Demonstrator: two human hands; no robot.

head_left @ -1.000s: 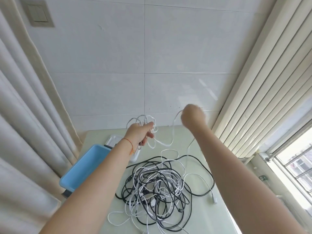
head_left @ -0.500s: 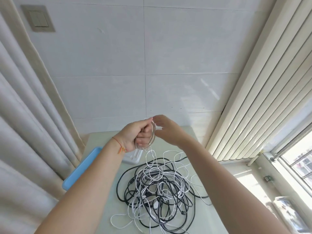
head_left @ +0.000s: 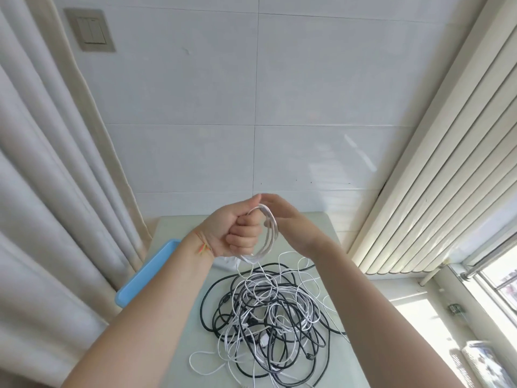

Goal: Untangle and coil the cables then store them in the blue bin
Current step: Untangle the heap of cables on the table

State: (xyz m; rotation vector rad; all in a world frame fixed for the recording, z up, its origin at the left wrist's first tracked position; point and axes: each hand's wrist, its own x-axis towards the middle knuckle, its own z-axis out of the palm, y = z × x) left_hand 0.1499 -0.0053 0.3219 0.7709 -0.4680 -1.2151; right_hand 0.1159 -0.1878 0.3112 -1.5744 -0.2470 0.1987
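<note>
- Above the counter (head_left: 330,236), your left hand (head_left: 232,232) is a fist, and its curled fingers (head_left: 242,238) grip a white coil (head_left: 270,233) of several loops.
- Your right hand (head_left: 291,222) is just behind the coil, and its fingertips meet the thumb of your left hand at the top of the loops. Whether these fingers pinch the cable or only touch it, I cannot tell.
- From the bottom of the coil, one white strand hangs down into the tangled pile (head_left: 268,317).
- This pile of black and white cables lies on the counter, below both hands and between your forearms.
- Your blue bin (head_left: 145,273) stands at the left edge of the counter, partly hidden by your left forearm and close to the curtain (head_left: 56,191).
- A white object (head_left: 226,264) shows a little under your left hand; I cannot tell what it is.
- On your left wrist there is a thin orange string (head_left: 202,245).
</note>
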